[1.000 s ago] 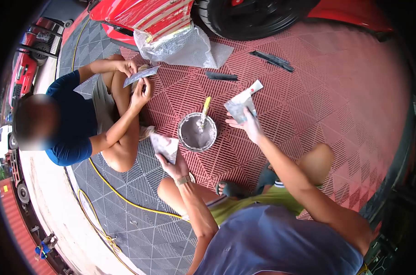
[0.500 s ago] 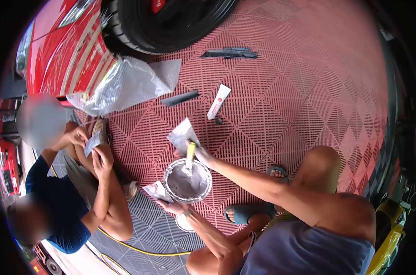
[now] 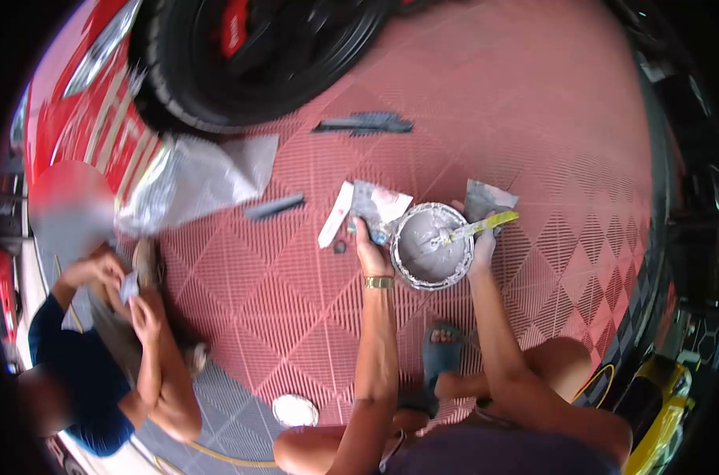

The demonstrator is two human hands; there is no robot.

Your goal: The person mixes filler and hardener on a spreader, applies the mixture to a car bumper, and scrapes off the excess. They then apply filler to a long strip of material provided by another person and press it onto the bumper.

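Note:
A round tub (image 3: 396, 267) of grey putty (image 3: 430, 247) sits between my two hands, its rim smeared. My left hand (image 3: 372, 252) is closed at the tub's left side, with the thumb over a flat putty spreader (image 3: 381, 203) coated in grey and white. Against the opposite side, my right hand (image 3: 483, 247) is closed around a second, grey-smeared spreader (image 3: 486, 198). A yellow-handled stirring tool (image 3: 498, 222) leans out of the putty across the right hand; its lower end is coated. The right fingers are partly hidden behind the handle and tub.
A white tube (image 3: 335, 215) and dark strips (image 3: 275, 207) lie on the red grid floor. A white lid (image 3: 295, 411) lies nearer me. At left, a seated person (image 3: 98, 348) holds a small grey sheet. The red car (image 3: 66, 127) and its wheel (image 3: 264, 63) stand ahead.
The tub has moved forward and right, carried between my hands, uncovering the white lid. The yellow handle now points right. My view has also shifted.

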